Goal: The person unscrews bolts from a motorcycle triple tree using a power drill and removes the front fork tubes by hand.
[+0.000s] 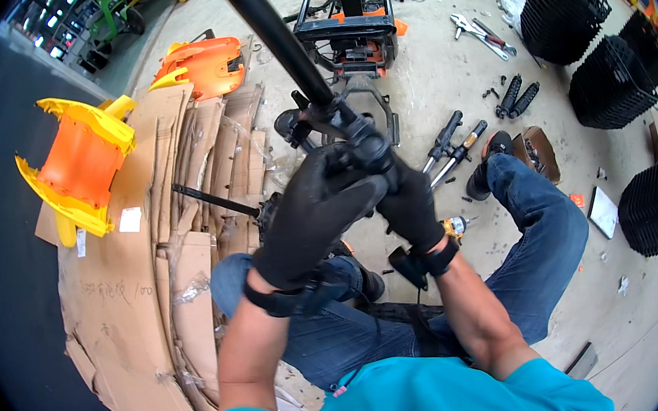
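A long black tube [275,35] slants up and away in front of me, with a thick black fitting [368,145] at its lower end. My left hand [317,211], in a black glove, is curled against the near side of this fitting. On the other side, the gloved right hand [411,205] closes round the fitting's lower end, its fingers partly hidden. What lies between the fingers is too dark to make out. Beyond stands a black wheeled frame [347,35] with orange parts.
Flattened cardboard [122,292] lies at left under a yellow-and-orange plastic shell [82,166]. At right are two fork legs [457,144], black shock absorbers [517,96], wrenches [481,35], a yellow drill [455,227], a small parts box [538,155] and stacked black baskets [564,12].
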The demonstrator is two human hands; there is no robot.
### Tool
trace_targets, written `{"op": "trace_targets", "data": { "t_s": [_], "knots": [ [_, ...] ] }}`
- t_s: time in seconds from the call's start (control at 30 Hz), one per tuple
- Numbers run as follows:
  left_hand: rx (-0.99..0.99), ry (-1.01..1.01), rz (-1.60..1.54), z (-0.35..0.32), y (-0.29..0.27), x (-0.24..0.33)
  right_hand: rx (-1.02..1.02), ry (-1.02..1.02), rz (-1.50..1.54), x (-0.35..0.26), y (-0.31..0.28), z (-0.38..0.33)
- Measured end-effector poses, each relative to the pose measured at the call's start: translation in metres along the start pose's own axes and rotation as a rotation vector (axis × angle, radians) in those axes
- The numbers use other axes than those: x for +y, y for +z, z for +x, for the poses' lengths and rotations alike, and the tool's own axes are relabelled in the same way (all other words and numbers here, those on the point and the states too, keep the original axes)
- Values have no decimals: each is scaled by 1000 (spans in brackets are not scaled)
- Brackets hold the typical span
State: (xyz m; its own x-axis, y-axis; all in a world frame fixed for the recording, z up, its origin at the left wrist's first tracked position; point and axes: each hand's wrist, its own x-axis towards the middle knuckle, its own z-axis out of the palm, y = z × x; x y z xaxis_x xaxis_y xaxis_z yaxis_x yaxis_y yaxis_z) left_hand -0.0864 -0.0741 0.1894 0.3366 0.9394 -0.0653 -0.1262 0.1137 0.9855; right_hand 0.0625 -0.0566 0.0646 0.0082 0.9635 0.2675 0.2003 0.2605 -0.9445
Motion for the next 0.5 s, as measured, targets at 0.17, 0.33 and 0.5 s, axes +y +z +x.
{"op": "trace_targets", "data": {
  "t_s": [0.17,0.33,0.5],
  "knots": [
    [359,215,390,-9,-81,12,-172,57,22,-29,-49,7],
    [-22,-67,444,-11,-107,3,-382,130,144,-44,-55,17],
    [32,59,159,-25,-75,-23,-324,133,85,-21,-43,44]
  ]
}}
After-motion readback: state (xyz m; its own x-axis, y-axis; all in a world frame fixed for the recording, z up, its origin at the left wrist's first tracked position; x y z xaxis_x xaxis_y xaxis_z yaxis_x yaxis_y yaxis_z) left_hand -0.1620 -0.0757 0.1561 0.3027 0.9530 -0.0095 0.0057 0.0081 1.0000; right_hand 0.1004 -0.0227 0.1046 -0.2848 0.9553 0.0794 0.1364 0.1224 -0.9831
